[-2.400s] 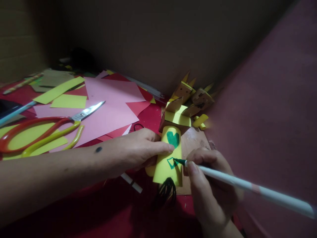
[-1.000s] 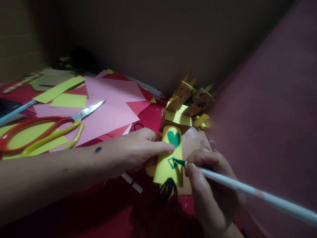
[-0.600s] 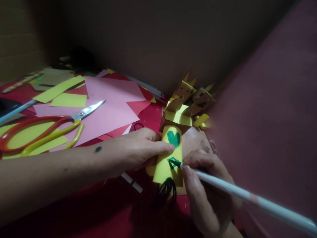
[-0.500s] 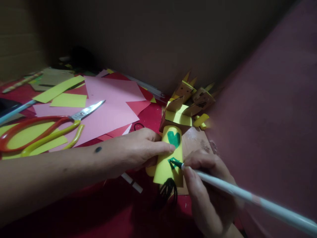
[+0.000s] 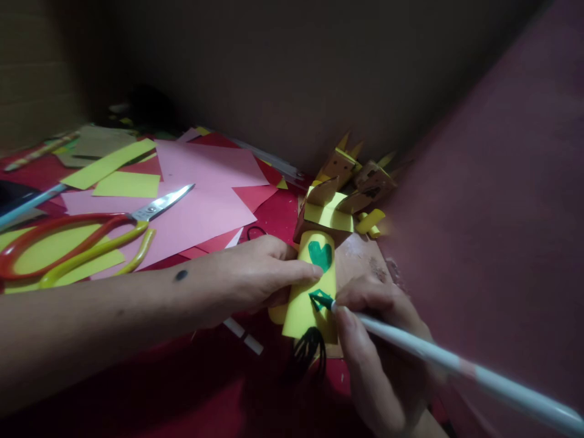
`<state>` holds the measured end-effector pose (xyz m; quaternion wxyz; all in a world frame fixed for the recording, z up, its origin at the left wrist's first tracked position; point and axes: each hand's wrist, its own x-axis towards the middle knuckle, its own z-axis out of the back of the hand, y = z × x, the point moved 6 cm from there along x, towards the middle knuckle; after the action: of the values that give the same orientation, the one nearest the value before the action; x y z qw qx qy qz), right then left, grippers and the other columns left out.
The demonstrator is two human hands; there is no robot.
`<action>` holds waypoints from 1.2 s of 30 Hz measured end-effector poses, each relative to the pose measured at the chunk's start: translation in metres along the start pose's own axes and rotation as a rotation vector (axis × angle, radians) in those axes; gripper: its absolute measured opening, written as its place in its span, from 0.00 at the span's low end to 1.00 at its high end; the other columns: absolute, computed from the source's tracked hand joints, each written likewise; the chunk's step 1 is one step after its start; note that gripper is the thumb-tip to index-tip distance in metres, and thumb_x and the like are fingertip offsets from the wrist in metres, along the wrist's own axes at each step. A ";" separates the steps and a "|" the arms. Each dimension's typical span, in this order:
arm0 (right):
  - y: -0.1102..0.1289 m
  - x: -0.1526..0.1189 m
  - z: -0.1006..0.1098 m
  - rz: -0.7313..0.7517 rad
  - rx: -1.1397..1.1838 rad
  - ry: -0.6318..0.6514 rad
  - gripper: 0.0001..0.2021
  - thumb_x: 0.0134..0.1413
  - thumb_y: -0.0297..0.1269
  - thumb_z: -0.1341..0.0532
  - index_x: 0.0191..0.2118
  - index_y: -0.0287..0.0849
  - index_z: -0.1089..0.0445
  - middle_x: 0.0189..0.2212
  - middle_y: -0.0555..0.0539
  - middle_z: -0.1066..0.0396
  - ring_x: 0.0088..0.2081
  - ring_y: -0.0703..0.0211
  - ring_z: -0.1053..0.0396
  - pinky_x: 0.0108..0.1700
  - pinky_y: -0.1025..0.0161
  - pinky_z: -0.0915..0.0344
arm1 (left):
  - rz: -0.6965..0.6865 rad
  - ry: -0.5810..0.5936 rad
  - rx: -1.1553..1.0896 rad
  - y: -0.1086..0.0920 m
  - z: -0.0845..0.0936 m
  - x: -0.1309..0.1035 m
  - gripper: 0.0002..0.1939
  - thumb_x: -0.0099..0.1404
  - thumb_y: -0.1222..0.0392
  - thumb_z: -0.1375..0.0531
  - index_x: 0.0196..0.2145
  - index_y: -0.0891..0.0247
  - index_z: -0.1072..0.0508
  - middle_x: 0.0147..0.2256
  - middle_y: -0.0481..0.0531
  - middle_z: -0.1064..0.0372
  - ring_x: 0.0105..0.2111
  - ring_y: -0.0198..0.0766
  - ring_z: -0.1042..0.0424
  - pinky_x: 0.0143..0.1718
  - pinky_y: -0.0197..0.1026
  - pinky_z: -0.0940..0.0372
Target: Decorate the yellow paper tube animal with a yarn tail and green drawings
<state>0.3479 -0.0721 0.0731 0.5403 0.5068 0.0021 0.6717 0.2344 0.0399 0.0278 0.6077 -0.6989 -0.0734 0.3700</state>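
A yellow paper tube (image 5: 301, 316) lies in front of a small cardboard piece (image 5: 326, 213) with upright flaps. My left hand (image 5: 269, 271) grips the tube from its left side, thumb across the top just below a green heart (image 5: 320, 255). My right hand (image 5: 387, 347) is closed around a white marker (image 5: 420, 347). The marker's green tip touches the tube at a second, smaller green shape (image 5: 322, 300), outlined and partly coloured. Black strands (image 5: 311, 350) hang from the tube's near end.
Scissors (image 5: 150, 207) with red and yellow handles lie on pink paper (image 5: 201, 182) at left, among yellow strips (image 5: 128, 184). Cardboard figures with pointed tops (image 5: 340, 161) stand behind. A dark wall (image 5: 274, 79) rises at the back.
My right hand and the marker have shifted very slightly left, with the tip on the same small green shape. The left hand and the tube stay put.
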 end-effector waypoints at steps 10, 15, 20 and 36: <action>0.002 0.001 0.004 -0.039 0.066 -0.104 0.11 0.59 0.22 0.39 0.31 0.46 0.32 0.24 0.52 0.33 0.26 0.59 0.34 0.28 0.60 0.37 | 0.002 0.022 -0.027 0.000 0.000 0.001 0.19 0.59 0.48 0.34 0.20 0.59 0.34 0.13 0.41 0.43 0.15 0.31 0.49 0.19 0.39 0.56; 0.002 0.002 0.003 -0.047 0.109 -0.107 0.11 0.57 0.21 0.41 0.31 0.46 0.33 0.23 0.54 0.35 0.25 0.60 0.34 0.28 0.60 0.38 | 0.009 0.011 -0.028 0.000 0.000 0.001 0.18 0.60 0.49 0.34 0.20 0.59 0.34 0.13 0.41 0.43 0.14 0.31 0.49 0.19 0.39 0.56; 0.003 0.003 0.003 -0.031 0.079 -0.109 0.09 0.58 0.22 0.38 0.32 0.46 0.30 0.26 0.54 0.31 0.26 0.63 0.34 0.28 0.63 0.37 | 0.015 0.009 -0.030 0.001 0.000 0.001 0.18 0.59 0.49 0.34 0.20 0.59 0.33 0.12 0.42 0.43 0.14 0.31 0.49 0.18 0.39 0.57; 0.003 0.002 0.003 -0.043 0.087 -0.100 0.11 0.58 0.22 0.40 0.30 0.46 0.32 0.24 0.52 0.34 0.26 0.59 0.34 0.28 0.59 0.37 | 0.001 0.022 -0.039 0.001 0.000 0.000 0.20 0.59 0.49 0.33 0.19 0.59 0.35 0.13 0.41 0.44 0.15 0.30 0.49 0.18 0.38 0.56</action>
<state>0.3480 -0.0736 0.0783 0.5315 0.5624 0.0151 0.6332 0.2341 0.0399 0.0263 0.5945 -0.7146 -0.0738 0.3612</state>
